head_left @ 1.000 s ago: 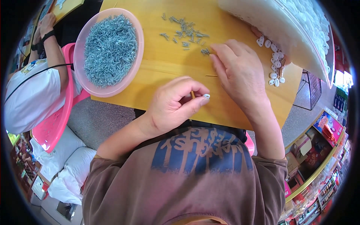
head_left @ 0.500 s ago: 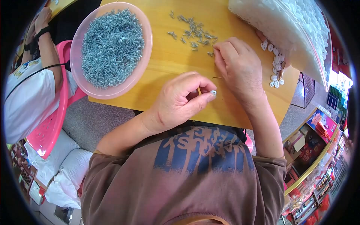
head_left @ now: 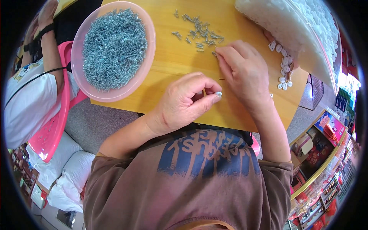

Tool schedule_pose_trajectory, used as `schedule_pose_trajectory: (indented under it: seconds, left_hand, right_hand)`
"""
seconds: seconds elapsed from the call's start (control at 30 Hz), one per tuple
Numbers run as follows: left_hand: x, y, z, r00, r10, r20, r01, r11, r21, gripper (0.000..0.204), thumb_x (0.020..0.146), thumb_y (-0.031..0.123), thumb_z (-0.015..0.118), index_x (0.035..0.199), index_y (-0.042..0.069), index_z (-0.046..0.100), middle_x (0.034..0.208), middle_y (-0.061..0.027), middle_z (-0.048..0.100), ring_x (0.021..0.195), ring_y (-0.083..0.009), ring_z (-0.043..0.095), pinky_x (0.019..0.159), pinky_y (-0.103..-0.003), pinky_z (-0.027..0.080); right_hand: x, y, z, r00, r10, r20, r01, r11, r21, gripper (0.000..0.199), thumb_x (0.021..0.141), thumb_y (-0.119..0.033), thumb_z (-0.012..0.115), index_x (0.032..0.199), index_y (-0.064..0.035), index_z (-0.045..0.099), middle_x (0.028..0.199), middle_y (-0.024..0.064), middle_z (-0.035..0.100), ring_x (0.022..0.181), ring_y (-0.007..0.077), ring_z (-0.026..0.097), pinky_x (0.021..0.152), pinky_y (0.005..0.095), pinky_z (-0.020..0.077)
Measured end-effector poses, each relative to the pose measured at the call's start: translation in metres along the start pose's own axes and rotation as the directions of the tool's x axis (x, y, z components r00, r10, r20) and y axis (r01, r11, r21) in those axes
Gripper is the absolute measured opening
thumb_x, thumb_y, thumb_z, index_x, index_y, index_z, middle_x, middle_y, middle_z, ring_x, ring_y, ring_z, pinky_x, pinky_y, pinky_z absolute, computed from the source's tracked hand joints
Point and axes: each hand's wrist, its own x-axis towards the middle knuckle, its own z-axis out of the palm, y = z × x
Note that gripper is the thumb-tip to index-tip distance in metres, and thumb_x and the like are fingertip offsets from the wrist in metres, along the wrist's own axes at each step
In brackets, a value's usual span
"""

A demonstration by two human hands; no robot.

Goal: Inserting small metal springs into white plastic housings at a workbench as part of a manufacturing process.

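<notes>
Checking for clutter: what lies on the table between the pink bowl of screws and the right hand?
In the head view, bare yellow wooden table separates the pink plastic bowl of screws from the right hand.

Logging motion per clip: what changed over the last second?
Little changed. The left hand keeps pinching a small white cap at its fingers; the right hand stays at the edge of the loose screws. The pink bowl of screws and the bag of white caps stayed put.
</notes>
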Motion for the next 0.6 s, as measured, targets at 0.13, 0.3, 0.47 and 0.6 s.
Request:
schedule_pose_trajectory:
  seconds: [0.13,0.3,0.47,0.6]
  left_hand:
    - [0.0014,0.0004,0.0,1.0,0.024,-0.009,-0.024,0.998,0.059,0.009,0.072,0.001,0.057,0.081,0.0,0.055,0.072,-0.0031,0.049,0.06,-0.0062,0.046,0.053,-0.018,0.038]
    - [0.0005,-0.0025,-0.0006,0.999,0.045,-0.005,-0.045,0.997,0.069,0.009,0.072,0.001,0.057,0.081,0.0,0.055,0.072,-0.0032,0.049,0.06,-0.0061,0.046,0.053,-0.018,0.038]
    - [0.0005,-0.0018,-0.0003,1.0,0.008,-0.006,-0.008,1.0,0.017,0.009,0.072,-0.001,0.057,0.081,0.0,0.055,0.073,-0.0033,0.049,0.061,-0.0058,0.046,0.054,-0.017,0.038]
    - [0.0019,-0.0027,-0.0008,1.0,0.021,0.0,-0.021,0.999,0.048,0.009,0.072,0.0,0.057,0.08,0.0,0.055,0.072,-0.0033,0.049,0.061,-0.0061,0.046,0.053,-0.017,0.038]
  right_hand:
    - [0.0025,0.0016,0.0034,1.0,0.008,0.011,-0.007,0.999,-0.045,0.007,0.067,-0.005,0.059,0.072,-0.0045,0.055,0.068,0.0072,0.052,0.063,0.0246,0.052,0.054,0.0323,0.0414]
    - [0.0048,0.002,0.0084,0.999,0.017,-0.04,-0.019,0.999,-0.04,0.007,0.067,-0.004,0.058,0.072,-0.0044,0.054,0.067,0.0076,0.052,0.062,0.025,0.052,0.053,0.0322,0.0417]
    - [0.0055,0.0038,0.0066,0.996,0.038,-0.08,-0.036,0.999,0.021,0.007,0.067,-0.003,0.058,0.072,-0.0045,0.054,0.066,0.0081,0.052,0.061,0.0253,0.052,0.053,0.032,0.0422]
    - [0.0042,0.0053,0.0048,0.996,0.058,-0.065,-0.058,0.998,0.005,0.007,0.067,-0.004,0.058,0.072,-0.0047,0.054,0.066,0.0079,0.052,0.061,0.0251,0.052,0.053,0.0322,0.0421]
